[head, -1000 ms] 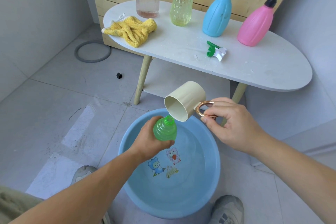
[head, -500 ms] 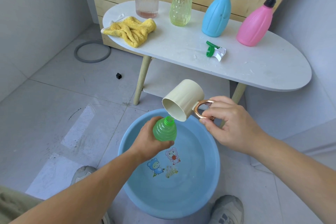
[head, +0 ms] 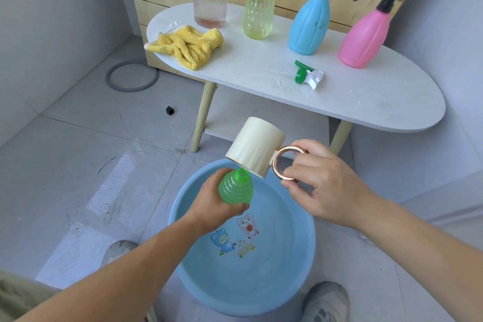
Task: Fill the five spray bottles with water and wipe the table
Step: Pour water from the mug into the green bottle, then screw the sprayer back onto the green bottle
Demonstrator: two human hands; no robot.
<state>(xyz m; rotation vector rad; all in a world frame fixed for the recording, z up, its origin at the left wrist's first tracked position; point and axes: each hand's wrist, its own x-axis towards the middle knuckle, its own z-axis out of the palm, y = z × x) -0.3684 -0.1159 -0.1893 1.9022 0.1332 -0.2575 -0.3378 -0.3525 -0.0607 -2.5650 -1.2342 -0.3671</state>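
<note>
The scene is being lit brightly and evenly by soft daylight. A pale reflection is being cast on the floor tiles (head: 109,196); soft shadow is being thrown beneath the white table (head: 379,102). Edges are being bowed by the wide-angle lens.

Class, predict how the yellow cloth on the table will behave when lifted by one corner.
Probably floppy: the yellow cloth lies crumpled in soft folds on the table. Likely light and non-slippery, given its fluffy pile.
</note>
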